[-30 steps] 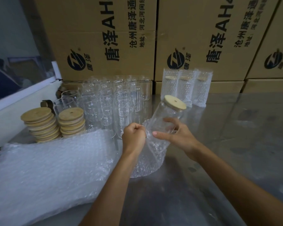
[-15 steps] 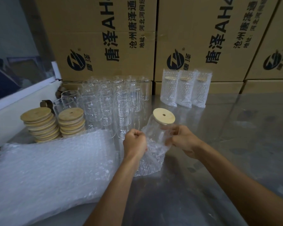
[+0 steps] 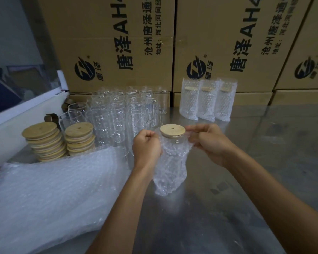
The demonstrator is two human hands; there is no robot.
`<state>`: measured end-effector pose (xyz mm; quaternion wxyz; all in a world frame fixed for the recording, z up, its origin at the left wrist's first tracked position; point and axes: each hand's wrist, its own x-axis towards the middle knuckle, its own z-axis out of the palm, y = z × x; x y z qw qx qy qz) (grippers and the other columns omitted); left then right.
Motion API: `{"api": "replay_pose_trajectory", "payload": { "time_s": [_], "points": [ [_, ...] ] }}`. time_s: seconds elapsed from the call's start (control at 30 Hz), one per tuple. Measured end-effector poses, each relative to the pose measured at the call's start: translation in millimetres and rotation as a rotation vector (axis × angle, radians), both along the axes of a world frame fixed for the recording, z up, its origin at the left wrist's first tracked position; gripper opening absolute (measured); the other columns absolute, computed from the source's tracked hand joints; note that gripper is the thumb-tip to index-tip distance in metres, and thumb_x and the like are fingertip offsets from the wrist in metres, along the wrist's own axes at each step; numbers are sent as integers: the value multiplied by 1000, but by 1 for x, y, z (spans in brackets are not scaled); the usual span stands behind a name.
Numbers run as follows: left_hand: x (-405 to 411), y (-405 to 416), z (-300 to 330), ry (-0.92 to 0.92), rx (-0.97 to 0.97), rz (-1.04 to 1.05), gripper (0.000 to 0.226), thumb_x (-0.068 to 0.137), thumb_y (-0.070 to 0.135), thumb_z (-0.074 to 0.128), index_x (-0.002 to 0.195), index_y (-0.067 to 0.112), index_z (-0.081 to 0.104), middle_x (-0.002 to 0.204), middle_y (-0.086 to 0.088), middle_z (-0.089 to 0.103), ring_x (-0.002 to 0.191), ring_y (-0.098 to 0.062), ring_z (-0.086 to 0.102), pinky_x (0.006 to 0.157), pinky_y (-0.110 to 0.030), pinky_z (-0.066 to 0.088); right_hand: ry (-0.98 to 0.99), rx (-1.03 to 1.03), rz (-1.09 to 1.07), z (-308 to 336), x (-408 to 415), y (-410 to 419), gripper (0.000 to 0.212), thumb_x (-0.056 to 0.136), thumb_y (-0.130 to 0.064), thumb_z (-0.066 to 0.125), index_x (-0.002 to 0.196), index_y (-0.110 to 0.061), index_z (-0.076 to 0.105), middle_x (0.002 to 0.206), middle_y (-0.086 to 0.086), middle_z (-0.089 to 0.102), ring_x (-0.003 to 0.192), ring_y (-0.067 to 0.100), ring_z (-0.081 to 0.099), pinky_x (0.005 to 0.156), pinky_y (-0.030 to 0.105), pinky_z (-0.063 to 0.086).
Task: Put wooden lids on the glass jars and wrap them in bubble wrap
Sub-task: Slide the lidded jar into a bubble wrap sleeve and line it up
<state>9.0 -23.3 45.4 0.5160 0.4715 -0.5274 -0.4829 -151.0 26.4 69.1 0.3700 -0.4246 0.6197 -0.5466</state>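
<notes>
Standing upright at tabletop centre, glass jar (image 3: 173, 149) w/ wooden lid (image 3: 172, 130) on top sits inside a bubble-wrap sleeve (image 3: 170, 173); sleeve's top edge reaches approx jar's shoulder, lid uncovered, small hole in lid visible. Left hand (image 3: 146, 146) is a curled fist pinching sleeve's left edge just beside lid. Right hand (image 3: 206, 142) has fingers curled, pinching sleeve's right edge by lid rim. Both hands level w/ jar's top, one each side. Sleeve bottom touches the shiny metal tabletop (image 3: 264, 162).

Left of jar, near: big pile of bubble wrap (image 3: 50, 195) lying flat, front-left. Behind it 2 stacks of wooden lids (image 3: 59, 142), side by side. Behind hands: cluster of empty glass jars (image 3: 125, 112), no lids, upright, packed close. Back right: 3 wrapped jars (image 3: 206, 99) standing in a row, touching each other, lids visible thru wrap. Cardboard boxes (image 3: 117, 43) w/ printed logos & text line the back, just behind the jars. Window frame (image 3: 26, 107) at left.
</notes>
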Motion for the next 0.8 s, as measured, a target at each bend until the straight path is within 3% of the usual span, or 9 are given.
{"api": "replay_pose_trajectory", "payload": {
  "time_s": [0.13, 0.27, 0.4, 0.53, 0.63, 0.67, 0.73, 0.8],
  "points": [
    [3, 2, 20, 40, -68, -10, 24, 97, 6, 49, 75, 15, 54, 45, 13, 51, 49, -13, 44, 51, -28, 37, -20, -42, 22, 19, 4, 0, 24, 93, 8, 62, 111, -4, 72, 93, 1, 71, 76, 10, 56, 68, 21, 45],
    [6, 5, 34, 86, -120, -3, 23, 95, 4, 50, 75, 15, 55, 47, 12, 53, 48, -11, 43, 49, -25, 35, -2, -91, 25, 35, 3, -3, 22, 91, 1, 68, 111, -7, 73, 107, 3, 74, 90, 10, 63, 78, 20, 51],
    [6, 11, 33, 94, -155, 19, 24, 90, 3, 53, 70, 15, 57, 48, 12, 53, 45, -7, 43, 47, -19, 37, 38, -152, -12, 40, 4, -11, 20, 90, 0, 71, 110, -3, 74, 99, 6, 74, 81, 12, 62, 73, 19, 52],
    [1, 17, 23, 97, -186, -5, 30, 87, 4, 59, 59, 14, 55, 47, 10, 49, 47, -6, 41, 47, -16, 36, 95, -175, -13, 40, 2, -20, 16, 89, 2, 72, 102, -5, 75, 87, 2, 73, 69, 3, 64, 67, 11, 50],
    [-4, 21, 20, 124, -244, -6, 30, 85, 2, 59, 58, 14, 54, 47, 12, 48, 46, -1, 42, 47, -11, 35, 104, -184, -20, 41, -2, -27, 14, 89, 3, 72, 98, -6, 75, 84, 3, 72, 69, 5, 63, 64, 9, 49],
    [-5, 23, 20, 134, -272, 6, 24, 84, 5, 60, 62, 14, 56, 52, 12, 52, 48, 1, 45, 48, -10, 37, 104, -186, -20, 42, -3, -28, 14, 88, 4, 72, 97, -6, 75, 85, 3, 73, 70, 5, 64, 64, 10, 50],
    [-6, 24, 18, 123, -298, 43, 7, 74, 15, 59, 76, 21, 58, 81, 9, 60, 66, 2, 52, 57, -8, 41, 105, -193, -13, 41, -5, -30, 15, 88, 4, 72, 93, -10, 75, 85, 3, 74, 69, 3, 66, 64, 10, 50],
    [-6, 22, 11, 79, -293, 40, 37, 63, 15, 57, 95, 32, 49, 111, 6, 48, 89, 7, 49, 66, -7, 42, 101, -203, -12, 40, -7, -32, 16, 88, 3, 73, 90, -13, 74, 86, 3, 74, 68, 1, 67, 64, 11, 50]
  ]
}}
